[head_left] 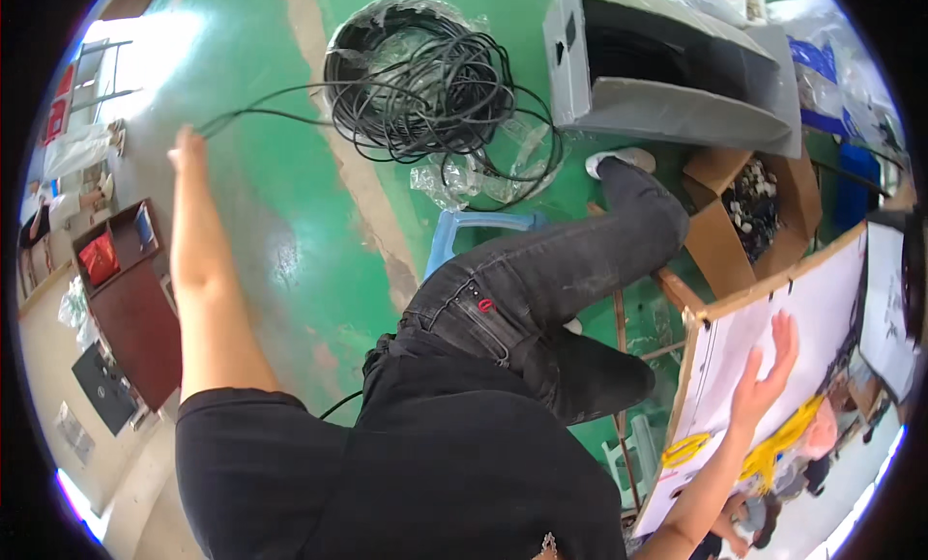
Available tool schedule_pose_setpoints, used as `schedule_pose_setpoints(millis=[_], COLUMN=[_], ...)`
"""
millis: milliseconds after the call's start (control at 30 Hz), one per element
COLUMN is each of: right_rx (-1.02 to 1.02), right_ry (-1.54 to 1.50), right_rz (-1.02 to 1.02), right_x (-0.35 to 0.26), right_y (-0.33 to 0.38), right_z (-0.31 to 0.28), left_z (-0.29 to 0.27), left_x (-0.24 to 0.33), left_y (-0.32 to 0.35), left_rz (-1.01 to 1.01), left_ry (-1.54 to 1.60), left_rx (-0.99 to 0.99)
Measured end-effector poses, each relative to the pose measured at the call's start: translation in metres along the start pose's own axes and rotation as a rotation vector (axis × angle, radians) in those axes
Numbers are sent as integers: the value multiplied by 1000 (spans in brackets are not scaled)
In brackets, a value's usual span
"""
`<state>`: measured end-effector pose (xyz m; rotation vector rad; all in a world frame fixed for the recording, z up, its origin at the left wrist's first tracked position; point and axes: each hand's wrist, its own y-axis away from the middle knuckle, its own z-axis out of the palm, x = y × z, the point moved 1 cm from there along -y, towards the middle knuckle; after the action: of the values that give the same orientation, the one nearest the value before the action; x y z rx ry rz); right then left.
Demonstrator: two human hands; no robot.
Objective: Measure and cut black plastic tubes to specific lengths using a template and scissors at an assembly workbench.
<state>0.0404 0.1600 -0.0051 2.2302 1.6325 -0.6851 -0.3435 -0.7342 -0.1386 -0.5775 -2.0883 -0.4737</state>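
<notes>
My left hand reaches far out to the left, closed on a black cable. Two strands of that cable stretch from it across to a large tangled coil, which sits in a round tub lined with clear plastic on the floor. Over a white board with a wooden edge, my right hand has its fingers stretched out and holds nothing. Whether its palm touches the board cannot be made out. Bundles of yellow cable lie on the board close to my right wrist.
A grey open box stands beyond my legs, beside a cardboard box of small dark and white parts. A blue stool is under me. Dark red furniture stands at the left. Other people are at the lower right.
</notes>
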Motion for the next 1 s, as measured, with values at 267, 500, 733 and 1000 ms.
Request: schedule_pose_setpoints(millis=[267,500,733,1000], right_rx=[-178,-286,-185,-420], right_ry=[313,312,283,444], right_rz=[-255,-279,-250,-204], right_x=[8,19,24,5], right_y=[4,4,6,-12], right_z=[36,29,27,6], left_z=[192,314,392,390], left_x=[-133,-170,-186,-232], left_y=[339,502,495,384], left_rz=[598,155,-74,45], left_ry=[-773,-921,-886,-759], left_rx=[-535,-740,-269,-466])
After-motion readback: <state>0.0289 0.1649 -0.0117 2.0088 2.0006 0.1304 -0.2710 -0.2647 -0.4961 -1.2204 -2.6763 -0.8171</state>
